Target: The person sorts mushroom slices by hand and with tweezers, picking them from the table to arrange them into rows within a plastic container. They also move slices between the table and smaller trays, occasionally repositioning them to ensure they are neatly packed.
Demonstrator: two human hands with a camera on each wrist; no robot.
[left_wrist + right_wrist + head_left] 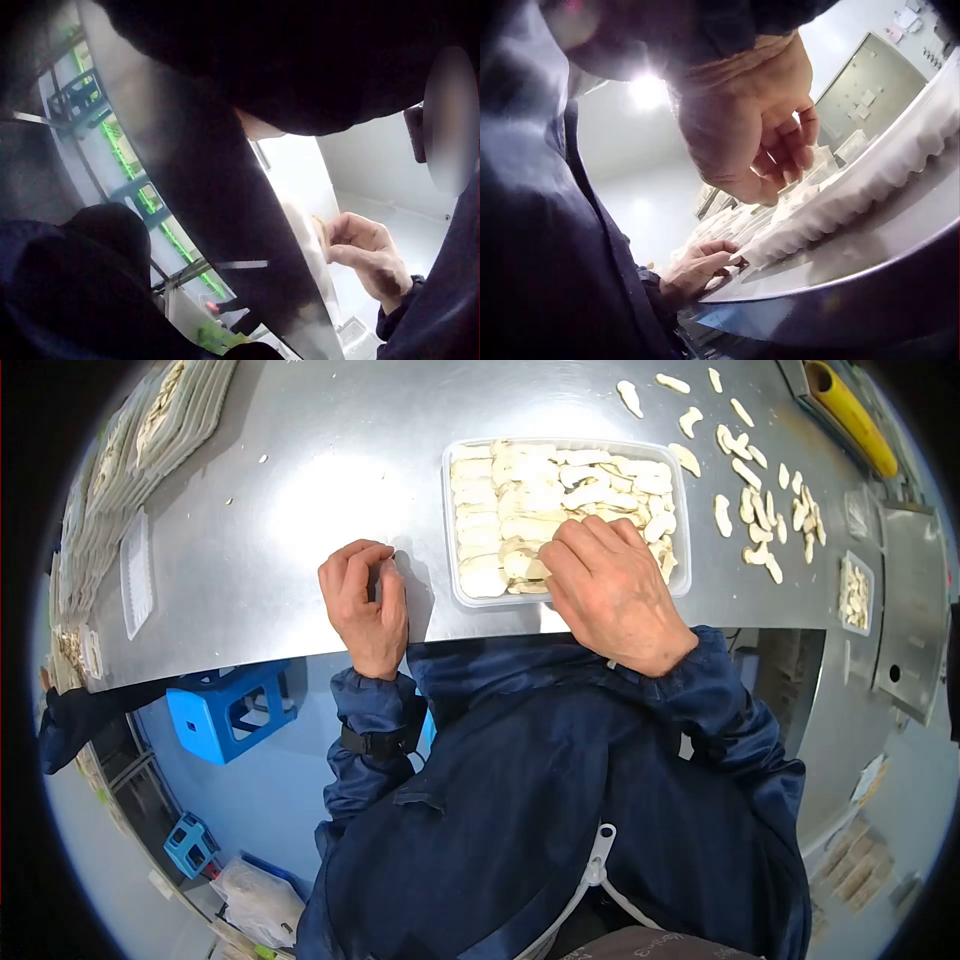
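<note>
A clear plastic tray (686, 575) is packed with rows of pale mushroom slices (480, 510) at the table's front edge. Over its lower right part is my right hand (612, 585), fingers bent down at the slices. In the left wrist view this right hand (371, 259) pinches a thin tan mushroom slice (322, 229) between thumb and fingers. My left hand (362, 600) rests on the table just left of the tray, its fingers loosely curled. From the right wrist view, the left hand (701, 266) lies beside the tray's corner, with nothing visible in it.
Loose mushroom slices (750, 505) lie scattered right of the tray. Stacked trays (150, 470) and a white tray (137, 575) stand at the left. A smaller tray (855, 595) and a yellow tube (850, 415) are at the right. Below the table stands a blue stool (225, 715).
</note>
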